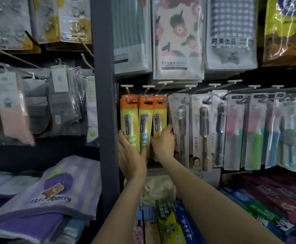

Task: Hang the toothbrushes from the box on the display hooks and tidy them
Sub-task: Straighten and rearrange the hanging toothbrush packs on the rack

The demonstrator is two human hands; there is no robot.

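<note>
Toothbrush packs: three yellow-and-orange blister cards hanging side by side on display hooks, just right of dark upright post; green-brush pack, blue-brush pack, yellow-brush pack.
Materials: glossy clear plastic blisters over card backs, orange tops with hang slots; small brushes with figure-shaped handles.
Hooks: thin metal prongs with flat white tags at the tips.
Left hand: fingers behind lower end of green-brush pack, thumb across the front at its bottom right corner, gripping it.
Right hand: fingers curled round the right edge of yellow-brush pack, squeezed between it and grey adult toothbrush pack.
Room: packs touching or overlapping edge to edge; post tight on the left, grey packs tight on the right; dark gap below the cards.
Writing: "BANNER" vertical on each yellow pack; "LMK" on second grey pack; "Strawberry" on purple striped towel.
Neighbours: pastel toothbrush packs further right, toothpaste boxes below, bagged socks left of post.
</note>
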